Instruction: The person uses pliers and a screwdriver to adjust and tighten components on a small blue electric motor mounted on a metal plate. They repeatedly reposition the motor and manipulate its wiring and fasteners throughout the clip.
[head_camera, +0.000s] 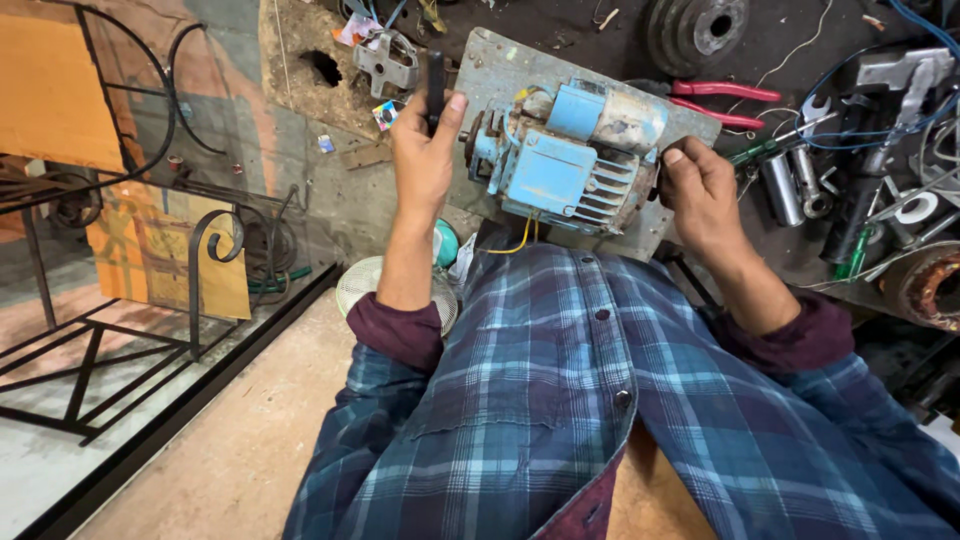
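At 12 o'clock on the lap: blue electric motor (572, 155) bolted to a grey metal plate (490, 62), shaft end toward 9. Right hand (700, 190) clamps the motor's 3 o'clock end, fingers curled. Left hand (425, 150) grips a black handle (435, 85) upright, just beside the shaft end. Best practice, I'd judge: keep the right hand bracing hard, tool square to the shaft. Handle's tip and type unclear; shaft fitting hidden behind the left hand. Red pliers (722, 100) at 1 o'clock.
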